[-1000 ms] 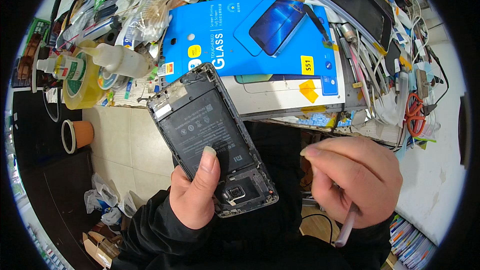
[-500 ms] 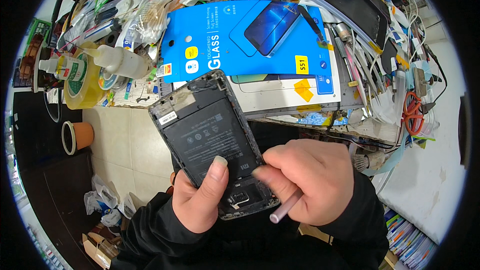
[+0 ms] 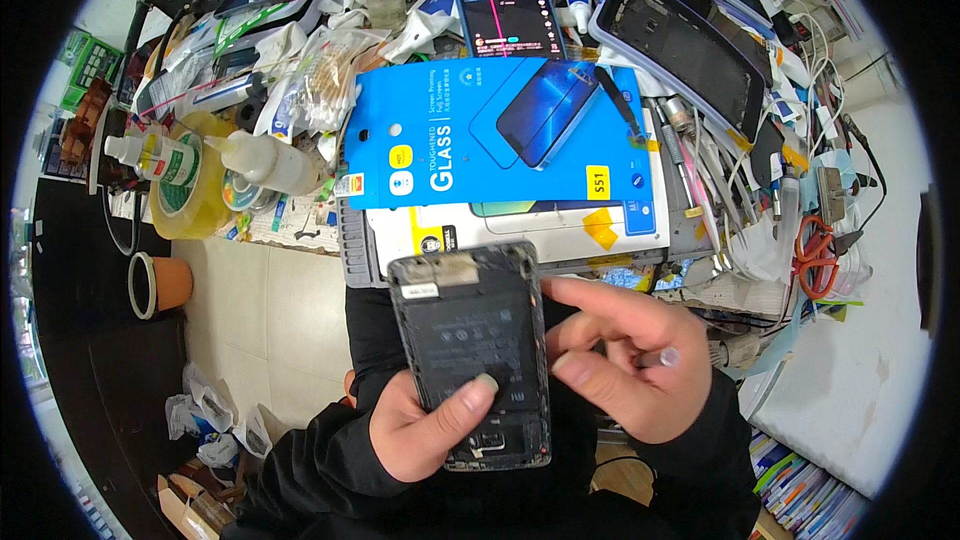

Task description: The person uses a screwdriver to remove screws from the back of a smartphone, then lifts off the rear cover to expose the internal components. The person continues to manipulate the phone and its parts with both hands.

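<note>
1. The left hand (image 3: 420,430) clamps the opened phone (image 3: 475,355), thumb across its battery (image 3: 460,325), seemingly steadying it while leaving the right edge free.
2. Beside that edge, the right hand (image 3: 635,360) curls round a slim tool (image 3: 667,356), forefinger and thumb apart; whether they touch the phone, I can't tell.
3. Beyond the left hand, a clear bag (image 3: 358,52) holds cotton swabs (image 3: 322,90); the squeeze bottle's (image 3: 275,166) contents I can't make out.

The left hand (image 3: 418,432) grips with thumb slanting upward; the right hand (image 3: 648,395) curls, forefinger extended leftward.
</note>
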`<state>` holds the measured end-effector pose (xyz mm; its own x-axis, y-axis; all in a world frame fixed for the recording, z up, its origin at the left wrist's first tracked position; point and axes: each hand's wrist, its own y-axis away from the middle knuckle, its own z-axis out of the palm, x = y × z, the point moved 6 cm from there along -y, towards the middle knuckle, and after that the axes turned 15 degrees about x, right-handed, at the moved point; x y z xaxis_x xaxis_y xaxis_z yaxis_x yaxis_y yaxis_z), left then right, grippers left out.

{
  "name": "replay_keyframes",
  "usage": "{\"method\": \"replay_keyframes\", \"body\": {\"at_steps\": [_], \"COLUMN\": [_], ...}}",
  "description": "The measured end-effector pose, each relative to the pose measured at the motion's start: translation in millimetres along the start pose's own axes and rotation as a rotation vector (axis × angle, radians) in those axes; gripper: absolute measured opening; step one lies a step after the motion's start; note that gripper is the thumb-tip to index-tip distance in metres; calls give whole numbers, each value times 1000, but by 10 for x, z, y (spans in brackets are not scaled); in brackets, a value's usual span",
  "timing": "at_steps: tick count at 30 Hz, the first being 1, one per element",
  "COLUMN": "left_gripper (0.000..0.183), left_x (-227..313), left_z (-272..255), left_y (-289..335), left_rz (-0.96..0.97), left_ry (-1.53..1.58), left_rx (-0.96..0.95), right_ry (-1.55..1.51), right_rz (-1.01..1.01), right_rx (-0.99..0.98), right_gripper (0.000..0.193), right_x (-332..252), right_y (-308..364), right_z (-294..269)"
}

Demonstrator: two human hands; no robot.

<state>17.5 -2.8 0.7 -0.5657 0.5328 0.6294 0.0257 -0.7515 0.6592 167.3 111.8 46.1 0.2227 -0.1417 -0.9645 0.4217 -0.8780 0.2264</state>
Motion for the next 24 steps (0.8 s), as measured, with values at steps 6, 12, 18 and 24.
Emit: {"method": "replay_keyframes", "body": {"at_steps": [6, 12, 18, 24], "left_gripper": [64, 137, 121, 83], "left_x": [-46, 97, 344, 45], "left_z": [-23, -152, -94, 41], "left_y": [-34, -57, -250, -378], "left_rz": [-49, 13, 886, 458], "left_ry": [-136, -7, -359, 26], "left_rx": [-56, -204, -466, 65], "right_ry": [27, -501, -828, -592], "right_rz": [179, 283, 442, 445], "right_rx": [-7, 78, 130, 50], "right_gripper": [38, 36, 30, 27], "right_x": [86, 278, 428, 323], "right_y": [-33, -118, -69, 6], "right_z": [55, 107, 361, 560]}}
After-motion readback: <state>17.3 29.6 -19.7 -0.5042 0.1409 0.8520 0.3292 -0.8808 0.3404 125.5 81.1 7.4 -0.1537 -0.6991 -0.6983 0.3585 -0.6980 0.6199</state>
